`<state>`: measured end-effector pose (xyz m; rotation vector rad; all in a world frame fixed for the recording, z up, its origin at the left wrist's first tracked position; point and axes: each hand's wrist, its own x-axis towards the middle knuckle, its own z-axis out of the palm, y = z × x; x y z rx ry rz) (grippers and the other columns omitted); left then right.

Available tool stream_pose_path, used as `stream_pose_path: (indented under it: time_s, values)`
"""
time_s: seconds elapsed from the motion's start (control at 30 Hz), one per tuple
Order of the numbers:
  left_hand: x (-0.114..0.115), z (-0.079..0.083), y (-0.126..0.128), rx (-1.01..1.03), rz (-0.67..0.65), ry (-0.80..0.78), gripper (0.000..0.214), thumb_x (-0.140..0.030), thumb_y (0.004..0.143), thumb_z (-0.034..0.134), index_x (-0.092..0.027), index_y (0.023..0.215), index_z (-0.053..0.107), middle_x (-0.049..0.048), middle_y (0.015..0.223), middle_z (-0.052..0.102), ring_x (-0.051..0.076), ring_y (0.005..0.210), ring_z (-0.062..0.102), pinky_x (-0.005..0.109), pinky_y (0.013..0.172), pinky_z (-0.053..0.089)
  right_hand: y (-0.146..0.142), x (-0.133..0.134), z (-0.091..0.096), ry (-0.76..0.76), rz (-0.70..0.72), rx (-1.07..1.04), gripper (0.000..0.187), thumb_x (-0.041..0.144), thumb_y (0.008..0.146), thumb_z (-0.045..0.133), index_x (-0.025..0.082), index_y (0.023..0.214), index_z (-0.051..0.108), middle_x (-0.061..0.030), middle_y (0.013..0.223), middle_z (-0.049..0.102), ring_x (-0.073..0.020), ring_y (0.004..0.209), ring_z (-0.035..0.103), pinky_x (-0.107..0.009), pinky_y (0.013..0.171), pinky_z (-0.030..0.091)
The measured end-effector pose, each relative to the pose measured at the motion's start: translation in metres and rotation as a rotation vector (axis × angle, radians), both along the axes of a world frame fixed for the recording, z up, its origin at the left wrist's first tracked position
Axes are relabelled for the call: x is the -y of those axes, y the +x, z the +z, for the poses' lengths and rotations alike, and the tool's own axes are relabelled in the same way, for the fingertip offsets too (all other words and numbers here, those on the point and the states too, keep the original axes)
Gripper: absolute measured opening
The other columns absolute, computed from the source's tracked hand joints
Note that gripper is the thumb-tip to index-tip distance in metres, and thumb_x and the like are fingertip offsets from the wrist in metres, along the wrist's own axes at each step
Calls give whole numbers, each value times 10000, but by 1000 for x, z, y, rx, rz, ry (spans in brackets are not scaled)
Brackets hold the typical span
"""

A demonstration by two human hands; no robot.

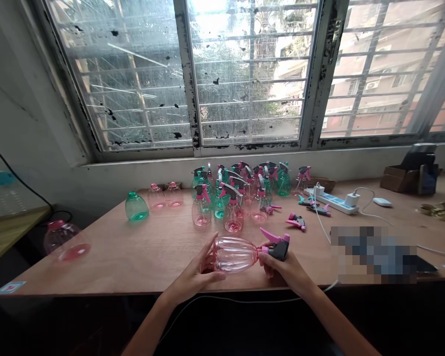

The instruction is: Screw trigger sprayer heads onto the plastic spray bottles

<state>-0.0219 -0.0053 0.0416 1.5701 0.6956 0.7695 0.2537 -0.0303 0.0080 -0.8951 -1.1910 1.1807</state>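
A clear pink spray bottle (234, 254) lies sideways in the air above the table's front edge. My left hand (202, 269) is wrapped round its base end. At the neck, my right hand (278, 264) grips the black and pink spray head (279, 245), which sits against the bottle mouth with its trigger pointing up. How tightly the head is seated cannot be seen. Beyond my hands stands a group of pink and green spray bottles (233, 212) with heads on. Loose spray heads (296, 222) lie to the right of the group.
Headless bottles stand at left: a green one (137, 207), two pink ones behind, and a pink one (65, 242) near the left edge. A power strip (335, 201) with white cables, a white mouse (382, 202) and a box (402, 178) are at right. Windows rise behind the table (163, 262).
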Motion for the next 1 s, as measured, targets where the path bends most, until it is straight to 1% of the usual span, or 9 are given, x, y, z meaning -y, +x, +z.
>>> stream_pose_path:
  time_s: [0.07, 0.13, 0.3, 0.37, 0.47, 0.67, 0.77, 0.87, 1.0]
  values:
    - [1, 0, 0, -4, -9, 8, 1040, -267, 840, 799, -371, 1607, 104, 99, 1470, 496, 256, 1219, 557, 425, 1048, 441, 0, 0, 0, 5, -5, 7, 445, 535, 746, 835, 190, 919, 615, 17, 643, 650, -134, 474, 534, -272, 469, 443]
    - [3, 3, 1, 0, -14, 19, 1012, -282, 845, 794, -359, 1607, 133, 99, 1492, 486, 269, 1266, 537, 445, 1107, 398, 0, 0, -1, 10, -7, 19, 441, 534, 752, 830, 186, 921, 619, 12, 648, 655, -135, 475, 535, -275, 476, 441]
    - [7, 16, 6, -6, -39, 38, 680, -365, 896, 731, -277, 1509, 451, 85, 1439, 586, 318, 1337, 510, 470, 1183, 329, 2, -1, -5, 17, 3, 99, 408, 537, 772, 813, 176, 868, 651, 15, 576, 630, -139, 489, 525, -280, 516, 419]
    - [8, 19, 7, -37, -27, 41, 617, -361, 904, 723, -271, 1474, 502, 77, 1391, 631, 318, 1313, 530, 466, 1176, 338, 3, -2, -6, 9, -2, 124, 397, 532, 782, 807, 171, 852, 658, 18, 542, 616, -141, 492, 520, -282, 528, 413]
    - [6, 16, 7, -36, -14, 27, 668, -358, 899, 729, -278, 1503, 455, 79, 1387, 621, 302, 1285, 539, 462, 1159, 351, 2, -4, -7, -7, -12, 124, 404, 529, 775, 814, 167, 866, 659, 22, 529, 615, -141, 486, 517, -281, 524, 414]
    - [2, 2, 2, -41, 9, 43, 1024, -304, 827, 805, -354, 1606, 143, 100, 1469, 482, 269, 1217, 544, 438, 1059, 417, 1, -3, -2, 1, -7, 79, 397, 527, 802, 792, 169, 889, 644, 31, 549, 617, -134, 468, 519, -271, 500, 421]
    - [4, 2, 1, -72, 11, 50, 1052, -298, 843, 789, -355, 1612, 74, 105, 1468, 464, 277, 1264, 508, 437, 1079, 397, 2, -2, -1, 3, 5, 75, 378, 511, 824, 779, 167, 901, 643, 32, 546, 616, -131, 472, 521, -268, 508, 419]
    - [5, 7, 3, -50, -16, 33, 1015, -328, 850, 781, -325, 1614, 113, 99, 1420, 523, 287, 1267, 511, 456, 1112, 371, 3, -3, -2, 0, 19, 60, 364, 493, 823, 787, 173, 903, 635, 22, 596, 642, -130, 489, 530, -267, 511, 424]
    - [5, 14, 6, -44, -69, 31, 795, -344, 891, 736, -270, 1567, 324, 88, 1346, 605, 293, 1259, 529, 459, 1132, 358, 3, -4, -5, 7, 58, 76, 366, 491, 814, 795, 172, 880, 629, 15, 609, 649, -127, 495, 529, -268, 518, 423]
